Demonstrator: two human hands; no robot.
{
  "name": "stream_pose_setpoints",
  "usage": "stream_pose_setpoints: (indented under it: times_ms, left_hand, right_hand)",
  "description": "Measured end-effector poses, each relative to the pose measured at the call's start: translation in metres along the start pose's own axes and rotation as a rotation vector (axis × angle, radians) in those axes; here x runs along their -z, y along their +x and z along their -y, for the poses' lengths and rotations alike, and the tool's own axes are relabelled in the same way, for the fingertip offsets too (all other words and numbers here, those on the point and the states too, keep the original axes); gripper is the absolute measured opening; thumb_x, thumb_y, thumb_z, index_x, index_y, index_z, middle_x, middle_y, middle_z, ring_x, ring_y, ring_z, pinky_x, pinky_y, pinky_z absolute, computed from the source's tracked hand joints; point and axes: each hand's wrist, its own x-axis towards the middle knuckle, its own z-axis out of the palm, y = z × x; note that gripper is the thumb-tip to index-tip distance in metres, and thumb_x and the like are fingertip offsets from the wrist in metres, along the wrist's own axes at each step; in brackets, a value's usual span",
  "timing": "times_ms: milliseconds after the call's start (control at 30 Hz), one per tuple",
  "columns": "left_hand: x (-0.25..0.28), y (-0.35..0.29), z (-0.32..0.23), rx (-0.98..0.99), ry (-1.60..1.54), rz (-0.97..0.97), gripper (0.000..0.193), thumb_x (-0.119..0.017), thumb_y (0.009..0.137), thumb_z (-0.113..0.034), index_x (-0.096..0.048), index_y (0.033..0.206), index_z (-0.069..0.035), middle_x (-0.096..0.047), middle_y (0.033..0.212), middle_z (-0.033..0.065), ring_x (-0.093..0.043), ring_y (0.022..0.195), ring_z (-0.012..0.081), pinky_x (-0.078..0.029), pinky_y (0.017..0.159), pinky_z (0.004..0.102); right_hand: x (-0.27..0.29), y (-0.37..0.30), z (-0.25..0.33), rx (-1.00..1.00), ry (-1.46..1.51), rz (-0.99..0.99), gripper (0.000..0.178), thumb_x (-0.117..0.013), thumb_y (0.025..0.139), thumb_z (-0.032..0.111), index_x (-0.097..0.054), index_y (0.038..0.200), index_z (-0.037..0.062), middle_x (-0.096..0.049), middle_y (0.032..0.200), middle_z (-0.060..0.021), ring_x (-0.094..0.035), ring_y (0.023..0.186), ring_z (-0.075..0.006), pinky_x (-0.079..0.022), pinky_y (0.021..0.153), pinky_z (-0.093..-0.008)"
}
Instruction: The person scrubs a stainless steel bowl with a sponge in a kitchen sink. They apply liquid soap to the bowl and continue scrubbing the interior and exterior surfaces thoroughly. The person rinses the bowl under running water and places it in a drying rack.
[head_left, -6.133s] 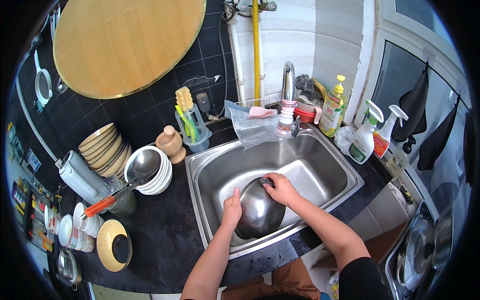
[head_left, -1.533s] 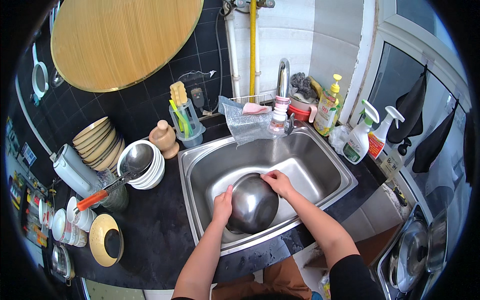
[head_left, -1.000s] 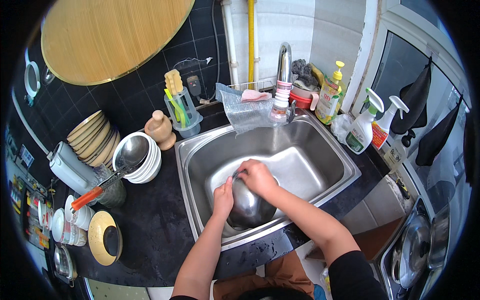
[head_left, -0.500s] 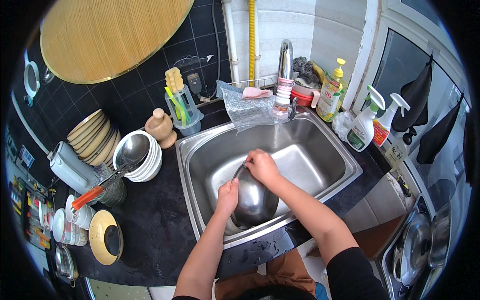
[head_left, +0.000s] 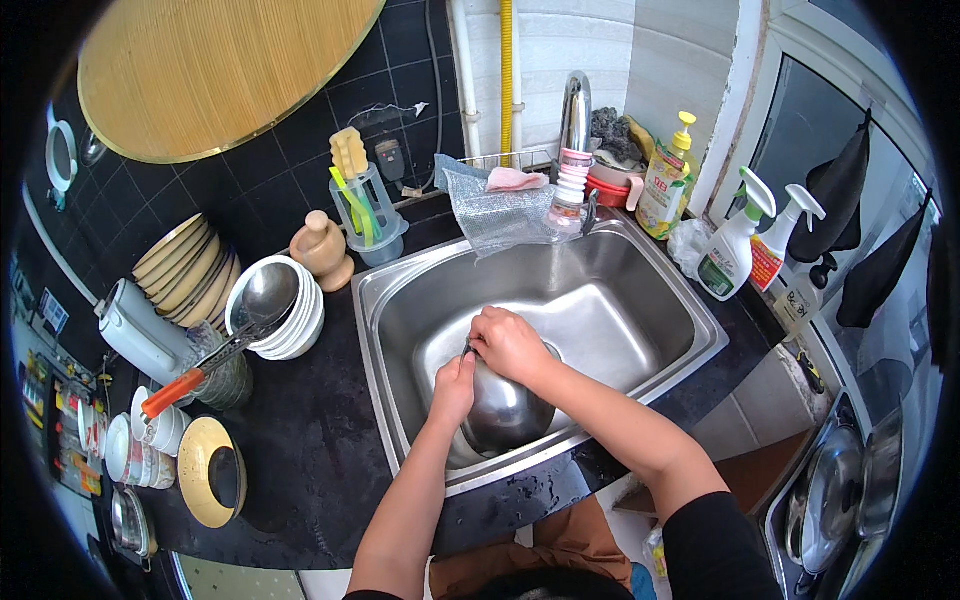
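Note:
A shiny round metal bowl (head_left: 507, 412) stands tilted on its side in the near left part of the steel sink (head_left: 368, 330). My left hand (head_left: 455, 388) holds its rim, thumb pointing up along the edge. Over the top of the rim, my right hand (head_left: 507, 342) is closed with its fingertips meeting my left thumb. Both hands cover much of the rim, and whatever lies between the fingertips is too small to make out. The chrome faucet (head_left: 574, 115) with a pink-and-white nozzle (head_left: 567, 190) is beyond them; no water stream shows.
Left on the black counter are stacked white bowls (head_left: 308, 325) with a ladle (head_left: 270, 292), a wooden mortar (head_left: 322, 258), a utensil holder (head_left: 378, 235) and a yellow bowl (head_left: 205, 508). Right of the sink stand a soap bottle (head_left: 660, 190) and spray bottles (head_left: 728, 255). Pot lids (head_left: 832, 500) lie lower right.
Both hands have shifted slightly left and down along the bowl's rim. My right hand now lies closer to my left thumb. The view has tilted a little.

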Motion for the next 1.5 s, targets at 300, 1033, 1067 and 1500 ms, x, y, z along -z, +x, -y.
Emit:
stream_pose_setpoints:
  times_ms: [300,1033,1067,1500]
  left_hand:
    - [-0.002,-0.003,-0.005,-0.006,-0.004,0.016,0.038,-0.045,0.093,-0.031,-0.051,0.073,0.001,-0.049,0.059,0.0083,-0.044,0.059,0.0149,-0.041,0.06,0.0321]
    - [0.02,0.003,0.0,0.252,-0.623,0.022,0.058,-0.048,0.087,-0.053,-0.056,0.109,0.0,-0.059,0.106,0.0109,-0.055,0.095,0.0195,-0.045,0.084,0.0345]
    - [0.022,0.004,0.003,0.26,-0.641,0.038,0.06,-0.047,0.086,-0.054,-0.055,0.112,0.0,-0.058,0.109,0.0117,-0.055,0.098,0.0208,-0.044,0.086,0.0361]
    - [0.025,0.001,0.001,0.233,-0.644,-0.124,0.062,-0.043,0.088,-0.055,-0.056,0.108,0.003,-0.059,0.106,0.0097,-0.053,0.096,0.0174,-0.041,0.087,0.0318]
  right_hand:
    - [0.008,-0.006,0.004,0.044,0.056,-0.003,0.011,-0.066,0.069,0.009,-0.058,0.073,0.0017,-0.059,0.079,-0.0148,-0.058,0.076,-0.0326,-0.047,0.07,-0.0399]
    - [0.053,-0.048,-0.099,-0.795,0.946,-0.165,0.04,-0.058,0.083,0.02,-0.054,0.117,-0.0007,-0.059,0.109,-0.0093,-0.053,0.099,-0.0156,-0.04,0.086,-0.0252]
    - [0.052,-0.048,-0.096,-0.788,0.911,-0.172,0.042,-0.058,0.084,0.023,-0.053,0.118,-0.0015,-0.059,0.109,-0.0096,-0.053,0.1,-0.0161,-0.04,0.087,-0.0257]
    - [0.06,-0.044,-0.07,-0.604,0.966,-0.242,0.036,-0.055,0.085,0.023,-0.055,0.112,0.0003,-0.061,0.098,-0.0048,-0.053,0.091,-0.0125,-0.041,0.081,-0.0237]
